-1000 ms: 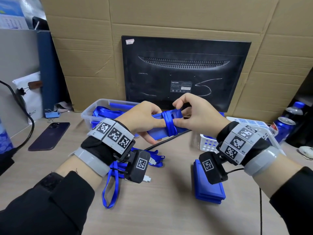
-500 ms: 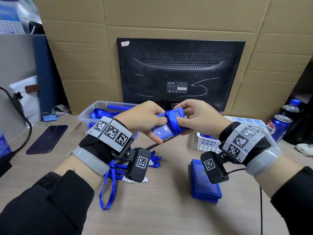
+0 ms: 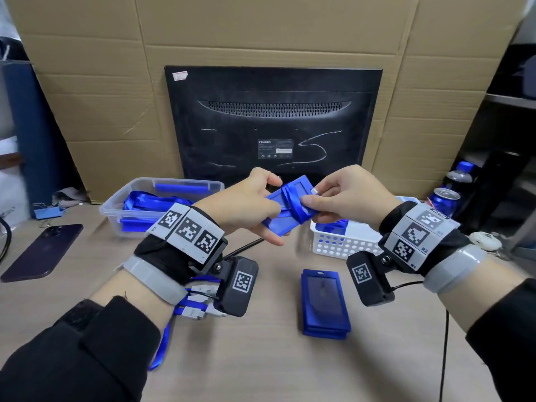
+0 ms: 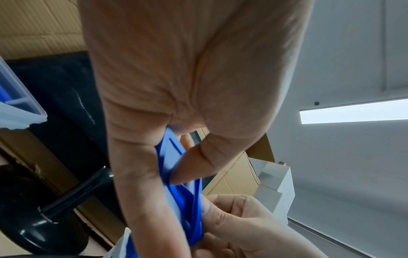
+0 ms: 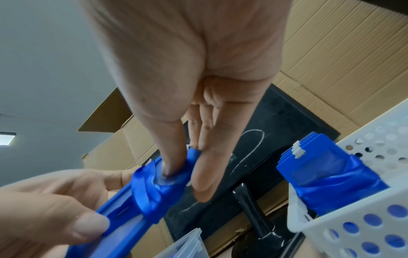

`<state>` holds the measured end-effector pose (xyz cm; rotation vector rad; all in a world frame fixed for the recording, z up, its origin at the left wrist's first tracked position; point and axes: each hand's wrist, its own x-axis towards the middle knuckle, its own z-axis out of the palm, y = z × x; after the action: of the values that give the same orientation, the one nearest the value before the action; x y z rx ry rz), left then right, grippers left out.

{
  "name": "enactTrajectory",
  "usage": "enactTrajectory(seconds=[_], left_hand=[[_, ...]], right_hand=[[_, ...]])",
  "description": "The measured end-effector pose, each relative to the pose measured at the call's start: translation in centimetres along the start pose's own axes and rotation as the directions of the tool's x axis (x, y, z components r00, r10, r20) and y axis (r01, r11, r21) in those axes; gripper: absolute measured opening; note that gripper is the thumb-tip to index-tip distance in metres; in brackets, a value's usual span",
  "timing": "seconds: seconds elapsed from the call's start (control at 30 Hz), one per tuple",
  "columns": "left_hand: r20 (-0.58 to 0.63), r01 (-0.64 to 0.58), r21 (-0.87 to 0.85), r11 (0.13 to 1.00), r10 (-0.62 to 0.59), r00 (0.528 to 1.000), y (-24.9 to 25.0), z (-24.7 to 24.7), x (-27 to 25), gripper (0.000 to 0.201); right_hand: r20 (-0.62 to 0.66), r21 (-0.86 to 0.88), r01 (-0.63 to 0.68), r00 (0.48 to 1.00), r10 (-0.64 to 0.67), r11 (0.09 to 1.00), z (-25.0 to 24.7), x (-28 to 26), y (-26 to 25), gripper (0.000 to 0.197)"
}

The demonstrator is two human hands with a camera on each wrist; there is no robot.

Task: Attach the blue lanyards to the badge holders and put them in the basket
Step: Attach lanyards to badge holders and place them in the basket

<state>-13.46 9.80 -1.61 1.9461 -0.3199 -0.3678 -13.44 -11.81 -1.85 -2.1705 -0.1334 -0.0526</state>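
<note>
A blue badge holder (image 3: 279, 217) hangs in the air above the table, with a blue lanyard (image 3: 296, 208) wound round its middle. My left hand (image 3: 255, 206) grips the holder's lower left end. My right hand (image 3: 333, 198) pinches the wrapped lanyard (image 5: 150, 193) and the holder's upper right end, thumb on top. In the left wrist view the holder (image 4: 171, 157) sits between thumb and fingers. A white perforated basket (image 3: 342, 242) stands just below and right, with wrapped holders (image 5: 326, 174) inside.
A stack of blue badge holders (image 3: 323, 303) lies on the table. Loose lanyards (image 3: 191, 303) lie under my left wrist. A clear bin (image 3: 159, 204) of lanyards stands at left, a phone (image 3: 43, 250) farther left. A monitor (image 3: 272, 126), can and bottle stand behind.
Both hands have lifted the wrapped holder slightly and tilted it, its right end higher. The camera view has shifted down and closer, so the basket now shows below my right hand.
</note>
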Motion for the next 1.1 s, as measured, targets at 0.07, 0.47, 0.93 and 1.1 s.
enactTrajectory(seconds=[0.07,0.47,0.93,1.1], left_hand=[[0.017,-0.02,0.001,1.0,0.02,1.0,0.4,0.7,0.3,0.052],[-0.012,-0.045,-0.089,0.995,0.045,0.999,2.6,4.8,3.0,0.059],[-0.112,0.109,0.08,0.991,-0.099,0.989,2.2,8.1,7.4,0.063],[-0.087,0.181,0.03,0.983,-0.178,0.98,1.1,8.1,9.4,0.068]], right_hand=[[-0.019,-0.002,0.001,1.0,-0.001,1.0,-0.9,-0.4,0.2,0.022],[-0.178,-0.128,0.052,0.981,-0.074,0.99,-6.8,-1.3,0.7,0.011],[-0.346,-0.632,-0.225,0.938,-0.01,0.741,-13.4,2.2,4.1,0.029],[-0.301,-0.681,-0.268,0.951,0.073,0.681,-12.9,5.5,7.1,0.034]])
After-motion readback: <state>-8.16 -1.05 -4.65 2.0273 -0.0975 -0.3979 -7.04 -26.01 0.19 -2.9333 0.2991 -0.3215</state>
